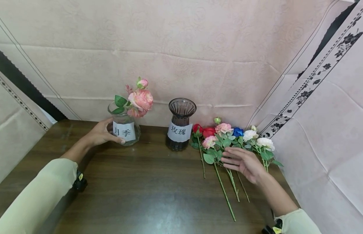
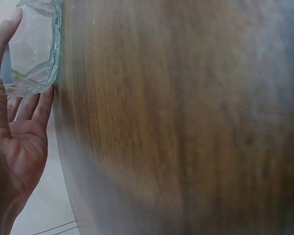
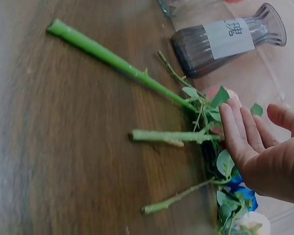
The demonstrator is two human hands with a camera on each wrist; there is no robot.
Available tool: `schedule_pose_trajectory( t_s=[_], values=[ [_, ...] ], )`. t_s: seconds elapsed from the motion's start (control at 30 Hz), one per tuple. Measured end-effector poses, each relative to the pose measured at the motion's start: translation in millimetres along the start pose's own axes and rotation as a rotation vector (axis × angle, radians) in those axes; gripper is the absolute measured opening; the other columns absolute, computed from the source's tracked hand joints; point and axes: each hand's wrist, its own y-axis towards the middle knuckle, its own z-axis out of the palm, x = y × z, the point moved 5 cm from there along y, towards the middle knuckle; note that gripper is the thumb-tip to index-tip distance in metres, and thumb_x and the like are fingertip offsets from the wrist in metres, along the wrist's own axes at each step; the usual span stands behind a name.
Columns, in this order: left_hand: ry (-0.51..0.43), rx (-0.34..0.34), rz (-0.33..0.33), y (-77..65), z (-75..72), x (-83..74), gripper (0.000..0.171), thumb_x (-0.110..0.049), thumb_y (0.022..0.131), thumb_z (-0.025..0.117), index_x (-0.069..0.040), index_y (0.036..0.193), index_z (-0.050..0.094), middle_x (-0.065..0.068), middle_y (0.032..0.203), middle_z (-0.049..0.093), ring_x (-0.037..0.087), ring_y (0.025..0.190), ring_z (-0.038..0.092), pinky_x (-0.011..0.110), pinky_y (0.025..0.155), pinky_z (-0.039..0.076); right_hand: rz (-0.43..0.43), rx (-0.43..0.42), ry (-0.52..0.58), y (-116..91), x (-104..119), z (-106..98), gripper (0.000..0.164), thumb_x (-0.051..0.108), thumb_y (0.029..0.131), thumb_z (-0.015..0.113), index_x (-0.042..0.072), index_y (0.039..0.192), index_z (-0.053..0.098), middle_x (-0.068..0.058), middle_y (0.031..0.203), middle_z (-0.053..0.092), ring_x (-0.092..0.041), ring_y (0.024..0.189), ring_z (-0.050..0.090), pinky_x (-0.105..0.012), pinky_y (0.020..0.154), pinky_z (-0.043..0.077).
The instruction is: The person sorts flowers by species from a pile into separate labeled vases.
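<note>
My left hand (image 1: 103,132) grips the clear glass vase (image 1: 135,136) low on its side, thumb across the front near the white label, other fingers behind. A pink flower stem (image 1: 141,99) with a bud and green leaves stands in that vase, leaning right. In the left wrist view the vase's base (image 2: 36,73) is between thumb and fingers. My right hand (image 1: 245,162) hovers over the laid-out flowers, fingers extended and holding nothing. Under and around it lie pink flowers (image 1: 210,142), a blue flower (image 1: 238,132) and white flowers (image 1: 265,143).
A dark ribbed glass vase (image 1: 182,118) with a white label stands between the clear vase and the flowers. Red flowers (image 1: 209,132) lie just right of it. Green stems (image 1: 225,193) point toward the front of the wooden table (image 1: 140,195). Patterned cloth (image 1: 181,58) hangs close behind.
</note>
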Motion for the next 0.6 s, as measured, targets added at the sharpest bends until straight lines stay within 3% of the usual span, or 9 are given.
schedule_pose_trajectory(
  t_s=[0.3, 0.6],
  values=[
    [-0.013, 0.0, -0.023, 0.8, -1.1, -0.1, 0.104, -0.024, 0.082, 0.104, -0.009, 0.167, 0.047, 0.02, 0.146, 0.072, 0.033, 0.134, 0.069, 0.016, 0.099, 0.055, 0.016, -0.002, -0.011, -8, -2, -19, 0.032, 0.021, 0.12, 0.057, 0.007, 0.146, 0.07, -0.005, 0.13, 0.084, -0.022, 0.12, 0.082, -0.041, 0.106, 0.066],
    [-0.012, -0.007, -0.019, 1.3, -1.5, 2.2, 0.103, -0.019, 0.083, 0.104, -0.008, 0.167, 0.047, 0.022, 0.146, 0.072, 0.025, 0.129, 0.07, 0.016, 0.098, 0.055, 0.046, -0.036, -0.085, -10, -11, -37, 0.034, 0.022, 0.12, 0.057, 0.004, 0.146, 0.068, -0.001, 0.128, 0.084, -0.018, 0.116, 0.082, -0.037, 0.104, 0.067]
  ],
)
